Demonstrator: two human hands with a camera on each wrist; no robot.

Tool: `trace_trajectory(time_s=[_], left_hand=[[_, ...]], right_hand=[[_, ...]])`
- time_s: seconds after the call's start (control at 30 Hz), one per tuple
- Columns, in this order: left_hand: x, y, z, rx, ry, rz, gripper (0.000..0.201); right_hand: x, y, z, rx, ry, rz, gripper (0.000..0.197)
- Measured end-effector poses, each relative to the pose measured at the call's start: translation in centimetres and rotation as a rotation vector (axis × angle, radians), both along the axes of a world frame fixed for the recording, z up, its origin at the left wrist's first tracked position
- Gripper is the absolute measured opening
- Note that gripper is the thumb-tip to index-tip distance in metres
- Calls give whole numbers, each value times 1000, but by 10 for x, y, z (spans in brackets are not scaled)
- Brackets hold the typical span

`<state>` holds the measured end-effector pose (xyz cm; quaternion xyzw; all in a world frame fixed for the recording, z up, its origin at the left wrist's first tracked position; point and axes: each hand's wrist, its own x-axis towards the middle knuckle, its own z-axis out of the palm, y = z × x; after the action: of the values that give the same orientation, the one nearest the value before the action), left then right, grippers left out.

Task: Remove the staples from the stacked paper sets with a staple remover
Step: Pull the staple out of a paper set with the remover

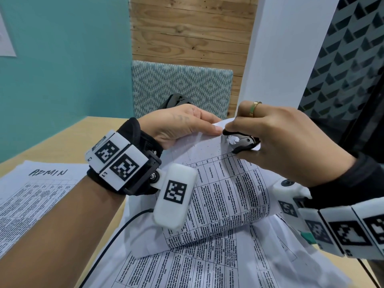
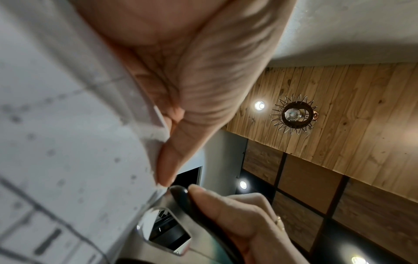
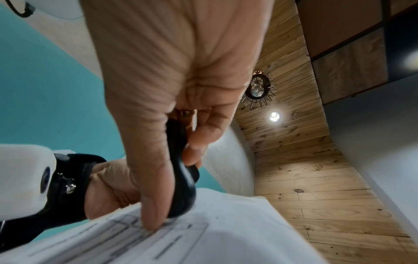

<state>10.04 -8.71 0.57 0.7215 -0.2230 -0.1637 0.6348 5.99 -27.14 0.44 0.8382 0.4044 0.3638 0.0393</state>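
A stapled paper set (image 1: 224, 190) printed with tables is lifted off the table, its top corner raised. My left hand (image 1: 182, 125) pinches that top edge (image 2: 156, 142) between thumb and fingers. My right hand (image 1: 276, 140) grips a black staple remover (image 1: 243, 142), squeezed at the torn, crumpled corner of the paper. The remover's black handle (image 3: 181, 169) shows between my thumb and fingers in the right wrist view, and its metal body (image 2: 167, 230) in the left wrist view. The staple itself is hidden.
More printed sheets (image 1: 187, 267) lie under the lifted set. Another stack marked "ADMIN" (image 1: 35, 188) lies at the left on the wooden table (image 1: 62, 138). A black cable (image 1: 116, 231) runs across the table. A patterned chair back (image 1: 180, 88) stands behind.
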Motion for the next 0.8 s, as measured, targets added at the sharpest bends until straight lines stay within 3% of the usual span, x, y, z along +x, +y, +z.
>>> trace_trajectory(time_s=[0.53,0.8], left_hand=[[-1,2,2,53,-27,-19,30],[-1,3,2,58,-29,-28,39]], right_hand=[[-2,1,-1,17,-11,33,21],[-3,2,1,3,-53,76,14]])
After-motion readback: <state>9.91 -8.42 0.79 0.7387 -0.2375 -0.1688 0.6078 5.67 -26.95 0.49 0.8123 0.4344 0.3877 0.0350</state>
